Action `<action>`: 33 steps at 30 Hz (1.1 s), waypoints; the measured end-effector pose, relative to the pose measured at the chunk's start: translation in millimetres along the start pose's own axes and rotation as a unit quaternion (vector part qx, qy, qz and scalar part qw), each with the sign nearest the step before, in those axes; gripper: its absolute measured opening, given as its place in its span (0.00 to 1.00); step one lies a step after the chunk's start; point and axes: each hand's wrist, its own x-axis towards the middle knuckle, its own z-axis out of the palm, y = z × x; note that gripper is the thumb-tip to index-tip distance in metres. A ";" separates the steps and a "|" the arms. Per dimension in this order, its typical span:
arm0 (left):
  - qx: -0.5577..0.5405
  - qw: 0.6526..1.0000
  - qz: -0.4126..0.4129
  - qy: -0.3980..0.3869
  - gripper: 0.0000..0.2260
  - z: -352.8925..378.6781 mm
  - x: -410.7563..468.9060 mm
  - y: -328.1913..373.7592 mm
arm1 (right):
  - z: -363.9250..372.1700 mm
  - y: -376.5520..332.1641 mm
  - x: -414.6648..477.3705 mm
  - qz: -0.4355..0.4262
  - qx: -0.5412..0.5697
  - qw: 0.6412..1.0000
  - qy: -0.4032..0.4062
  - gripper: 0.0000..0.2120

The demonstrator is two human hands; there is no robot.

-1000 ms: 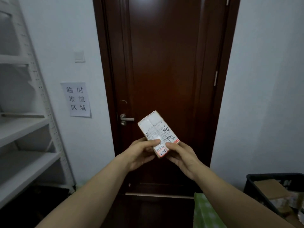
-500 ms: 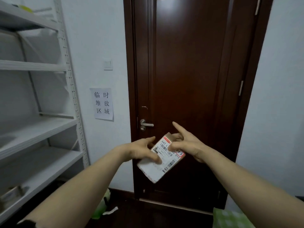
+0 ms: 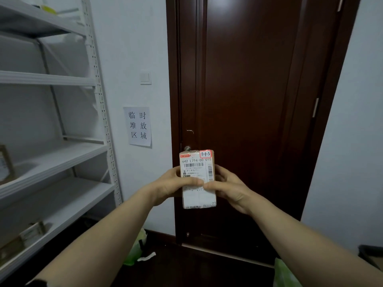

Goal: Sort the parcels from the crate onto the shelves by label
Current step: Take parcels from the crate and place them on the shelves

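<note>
A small cardboard parcel (image 3: 196, 170) stands upright in front of me, its white shipping label facing me with a handwritten red-edged tag "3-1-5" at the top right. My left hand (image 3: 174, 184) grips its left side and my right hand (image 3: 228, 186) its right side, thumbs meeting across the label. White metal shelves (image 3: 51, 160) stand at the left. A corner of the dark crate (image 3: 371, 255) shows at the lower right edge.
A dark wooden door (image 3: 248, 100) is straight ahead, with a paper sign (image 3: 138, 126) and a light switch (image 3: 145, 78) on the wall left of it. Parcels (image 3: 31, 235) lie on the lower shelves. Green bags (image 3: 134, 251) lie on the floor.
The parcel has been turned from tilted to upright with the label facing me, and both hands now grip it. The view has swung left, showing more of the shelves.
</note>
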 end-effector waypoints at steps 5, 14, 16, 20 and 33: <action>0.001 1.000 0.011 0.017 0.20 -4.1 -7.6 -0.2 | 2.6 0.6 -1.0 -0.030 -0.039 0.999 0.009 0.41; 0.025 0.998 0.025 0.045 0.26 -14.8 -17.6 4.0 | 20.5 -8.3 1.3 -0.078 -0.081 0.993 0.038 0.26; 0.026 0.998 0.023 0.060 0.27 -19.1 -21.6 6.3 | 24.3 -10.4 4.2 -0.074 -0.074 0.994 0.032 0.25; 0.030 0.996 0.011 0.088 0.26 -35.5 -36.9 10.7 | 39.0 -15.4 14.7 -0.064 -0.055 0.996 0.003 0.28; 0.035 0.953 -0.008 0.302 0.16 -104.3 -170.2 28.2 | 179.4 -49.5 28.3 -0.123 0.017 0.978 -0.167 0.27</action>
